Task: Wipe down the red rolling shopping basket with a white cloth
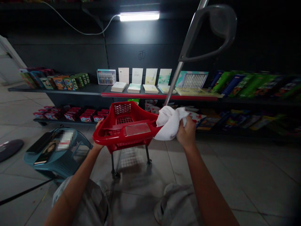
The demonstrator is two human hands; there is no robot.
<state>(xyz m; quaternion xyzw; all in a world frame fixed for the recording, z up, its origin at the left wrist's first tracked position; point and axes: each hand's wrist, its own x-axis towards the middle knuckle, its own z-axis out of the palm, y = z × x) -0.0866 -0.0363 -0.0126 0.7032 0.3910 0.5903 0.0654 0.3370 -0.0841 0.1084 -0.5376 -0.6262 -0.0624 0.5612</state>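
The red plastic basket (117, 129), standing on metal legs (113, 163), is held at its left rim by the left hand (99, 133). A white cloth (168, 124) is bunched in the closed right hand (187, 133) against the right rim; no finished area can be distinguished.

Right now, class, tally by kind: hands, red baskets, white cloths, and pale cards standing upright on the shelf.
Hands: 2 (left hand, right hand)
Red basket: 1
White cloth: 1
Upright pale cards: 4
Total: 8
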